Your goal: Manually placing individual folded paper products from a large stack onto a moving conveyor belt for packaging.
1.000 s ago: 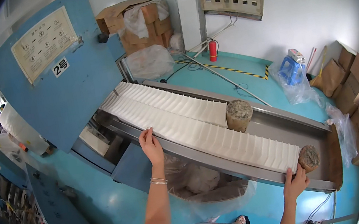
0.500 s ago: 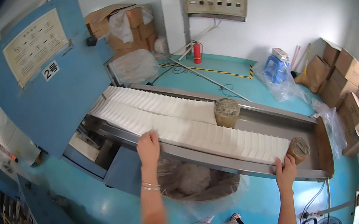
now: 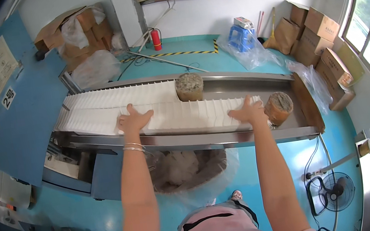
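Two long rows of white folded sheets, standing in small packs, lie in a metal trough [image 3: 246, 80]. My left hand [image 3: 134, 120] rests on the near row [image 3: 180, 114] left of its middle, thumb and fingers spread. Close to that row's right end lies my right hand [image 3: 247, 111], its fingers also spread across the packs. Just right of it, a brown, rough-topped cylindrical block [image 3: 279, 108] stands at the row's end. A second such block [image 3: 189, 87] stands at the right end of the far row [image 3: 129, 96]. The undersides of both hands are hidden.
At the left, a large blue machine panel [image 3: 25, 106] borders the trough. Under the trough sits a bin [image 3: 216, 165] lined with plastic, with white scraps. Cardboard boxes [image 3: 322, 23] stand at the right, a fan [image 3: 335, 191] at the lower right, and a fire extinguisher [image 3: 156, 39] by the wall.
My view has shifted. Both hands have moved from the trough's near edge onto the near row, their fingers now spread. My right hand has moved left, away from the near block.
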### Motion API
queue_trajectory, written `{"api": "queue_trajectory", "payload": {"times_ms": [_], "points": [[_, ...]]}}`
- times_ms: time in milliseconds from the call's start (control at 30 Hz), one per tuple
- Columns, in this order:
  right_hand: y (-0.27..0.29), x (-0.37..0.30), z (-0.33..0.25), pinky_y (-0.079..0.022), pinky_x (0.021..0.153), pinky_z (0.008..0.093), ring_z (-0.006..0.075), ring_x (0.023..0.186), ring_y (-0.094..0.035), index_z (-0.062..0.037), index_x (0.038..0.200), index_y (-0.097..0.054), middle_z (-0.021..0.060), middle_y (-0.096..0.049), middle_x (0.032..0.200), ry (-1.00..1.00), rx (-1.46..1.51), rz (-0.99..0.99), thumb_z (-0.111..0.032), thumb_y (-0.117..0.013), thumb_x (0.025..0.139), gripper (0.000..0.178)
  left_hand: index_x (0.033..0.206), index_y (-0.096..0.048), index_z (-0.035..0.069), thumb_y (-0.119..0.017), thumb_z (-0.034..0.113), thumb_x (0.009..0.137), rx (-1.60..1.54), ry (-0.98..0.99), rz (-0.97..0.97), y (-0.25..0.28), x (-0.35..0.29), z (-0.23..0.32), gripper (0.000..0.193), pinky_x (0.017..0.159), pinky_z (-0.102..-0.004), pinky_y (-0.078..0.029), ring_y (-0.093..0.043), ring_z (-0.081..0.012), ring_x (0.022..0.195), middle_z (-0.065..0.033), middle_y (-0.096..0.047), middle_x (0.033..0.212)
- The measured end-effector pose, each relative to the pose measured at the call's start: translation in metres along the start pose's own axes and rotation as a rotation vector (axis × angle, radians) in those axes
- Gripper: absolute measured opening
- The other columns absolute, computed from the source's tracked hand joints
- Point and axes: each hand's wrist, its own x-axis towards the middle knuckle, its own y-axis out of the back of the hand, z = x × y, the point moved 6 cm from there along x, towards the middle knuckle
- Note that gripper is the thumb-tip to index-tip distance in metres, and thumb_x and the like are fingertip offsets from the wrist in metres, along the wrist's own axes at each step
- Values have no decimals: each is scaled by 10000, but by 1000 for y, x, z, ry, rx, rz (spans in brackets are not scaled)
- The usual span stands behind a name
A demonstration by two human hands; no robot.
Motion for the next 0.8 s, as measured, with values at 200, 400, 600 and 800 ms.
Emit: {"api": "queue_trajectory", "payload": {"times_ms": [200, 400, 600, 800], "points": [[-9, 10, 5, -234, 944, 706, 516, 1307, -214, -211, 1469, -71, 303, -94, 1460, -88, -21, -113, -484, -760, 504, 1216, 1423, -22, -50, -749, 416, 471, 100, -310, -611, -20, 15, 7, 1285, 988, -334, -370, -342, -340, 1301, -271, -313, 1401], [3, 16, -8, -395, 874, 607, 467, 1187, -415, -265, 1373, -317, 256, -331, 1320, -90, 27, 77, -386, -724, 544, 932, 1385, -340, 290, -726, 377, 532, 91, -35, -90, -8, -3, 23, 941, 951, -449, -364, -485, -382, 1129, -261, -434, 1256], [15, -16, -12, -441, 795, 547, 452, 1070, -470, -248, 1235, -426, 218, -398, 1177, 118, 277, 438, -259, -723, 554, 743, 1338, -351, 309, -701, 369, 643, -141, -43, 93, 15, -28, 7, 780, 906, -467, -388, -513, -398, 1072, -235, -455, 1173], [84, -37, -14, -425, 828, 512, 451, 1072, -455, -237, 1212, -451, 241, -373, 1198, 206, 392, 761, -191, -741, 533, 740, 1323, -334, 276, -683, 232, 644, -447, -18, 306, 40, -45, 22, 765, 882, -470, -430, -527, -451, 1011, -268, -455, 1142]]}}
